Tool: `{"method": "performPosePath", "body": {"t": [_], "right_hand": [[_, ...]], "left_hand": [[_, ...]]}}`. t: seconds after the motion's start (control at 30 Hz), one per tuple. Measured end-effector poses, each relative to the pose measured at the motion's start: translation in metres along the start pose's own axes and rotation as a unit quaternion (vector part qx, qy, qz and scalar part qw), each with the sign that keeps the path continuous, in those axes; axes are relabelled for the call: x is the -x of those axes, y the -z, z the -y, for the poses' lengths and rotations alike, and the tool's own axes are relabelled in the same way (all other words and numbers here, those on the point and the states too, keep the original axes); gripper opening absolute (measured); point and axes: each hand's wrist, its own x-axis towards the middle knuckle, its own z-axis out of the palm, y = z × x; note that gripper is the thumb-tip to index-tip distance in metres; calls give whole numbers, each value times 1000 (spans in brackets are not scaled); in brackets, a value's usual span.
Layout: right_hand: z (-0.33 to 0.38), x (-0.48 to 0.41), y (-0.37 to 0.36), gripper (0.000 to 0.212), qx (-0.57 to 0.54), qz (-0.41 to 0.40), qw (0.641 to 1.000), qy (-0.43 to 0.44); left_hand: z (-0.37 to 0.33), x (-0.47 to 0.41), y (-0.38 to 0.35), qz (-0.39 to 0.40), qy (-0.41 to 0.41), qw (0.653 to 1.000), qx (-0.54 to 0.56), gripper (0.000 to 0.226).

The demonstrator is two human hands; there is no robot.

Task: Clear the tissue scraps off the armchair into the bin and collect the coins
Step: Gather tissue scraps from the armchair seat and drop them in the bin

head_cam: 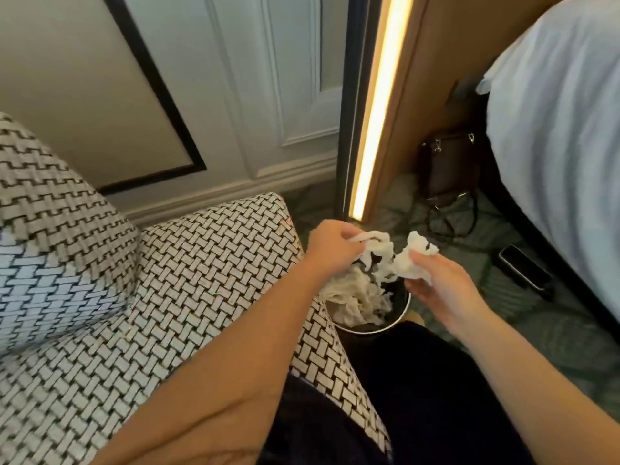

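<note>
Both my hands hover over a small dark round bin (404, 312) standing on the floor to the right of the armchair (188, 280). My left hand (332, 246) is closed on white tissue scraps (375, 248) that hang down toward the bin. My right hand (436, 283) pinches another crumpled white tissue (411, 260). More crumpled tissue (352, 300) lies inside the bin. The armchair has a black-and-white woven pattern, and the part of its seat in view shows no scraps. No coins are in view.
A patterned cushion (50, 229) rests at the chair's back left. A lit vertical light strip (379, 105) and wooden panel stand behind the bin. A dark handbag (449, 166), cables and a black phone (523, 266) lie on the green carpet beside the bed (563, 129).
</note>
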Motion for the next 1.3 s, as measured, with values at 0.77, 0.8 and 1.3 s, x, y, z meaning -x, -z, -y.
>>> {"method": "performPosePath", "body": {"t": [0.77, 0.8, 1.3], "right_hand": [[4, -19, -18, 41, 83, 74, 991, -73], [12, -12, -21, 40, 91, 75, 991, -61], [67, 169, -161, 26, 239, 212, 940, 124]], "left_hand": [[0, -6, 16, 53, -23, 998, -38, 33], [-2, 1, 24, 46, -32, 998, -39, 32], [36, 184, 174, -122, -144, 981, -44, 28]]}}
